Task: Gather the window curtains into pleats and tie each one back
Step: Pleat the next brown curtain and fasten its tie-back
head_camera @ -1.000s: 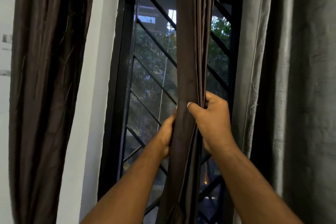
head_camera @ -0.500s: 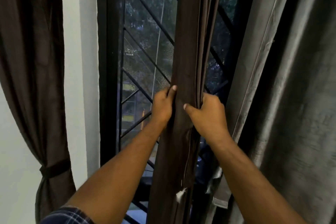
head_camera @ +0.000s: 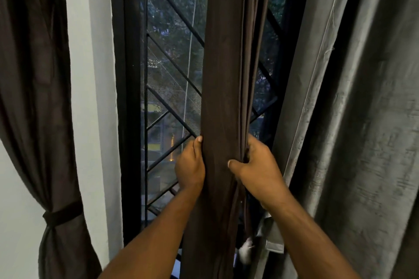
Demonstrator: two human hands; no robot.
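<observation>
Slid lower down the brown curtain (head_camera: 224,75), left hand (head_camera: 190,166) and right hand (head_camera: 259,166) each clutch its gathered folds in curled fingers.

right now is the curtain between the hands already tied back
No, the left hand and right hand grip the gathered middle curtain, and no tie shows around it.

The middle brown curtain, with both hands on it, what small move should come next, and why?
Probably close the left hand round the whole bundle, freeing the right hand for a tie. Both hands grip the middle brown curtain, already gathered into folds, yet nothing ties it, unlike the far-left curtain with its band.
</observation>
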